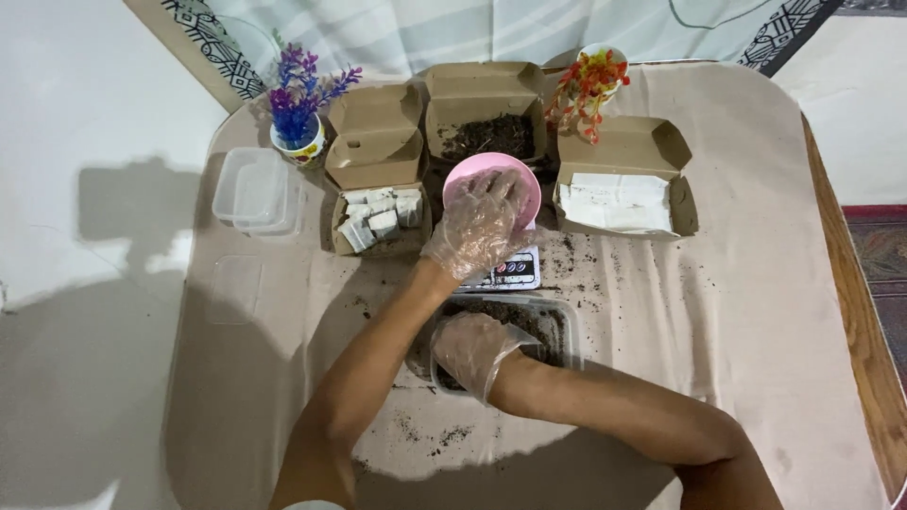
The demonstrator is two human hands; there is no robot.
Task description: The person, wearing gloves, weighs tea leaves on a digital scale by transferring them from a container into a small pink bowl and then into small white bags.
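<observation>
Your gloved left hand [477, 227] rests, fingers spread, over the pink bowl [493, 184] on the scale [515, 269], mid-worktop toward the far edge. Your gloved right hand [470, 349] curls loosely over the near-left rim of the clear soil tub [557, 326], just nearer you; whether it grips the tub, I cannot tell.

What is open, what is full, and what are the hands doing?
Left hand: gloved, resting on the pink bowl.
Right hand: gloved, in the clear tub of soil.
Middle box: open, holds soil.
Left box: open, holds small white packets.
Right box: open, holds white sheets.
Spare clear tubs: stacked, nothing in them.
</observation>
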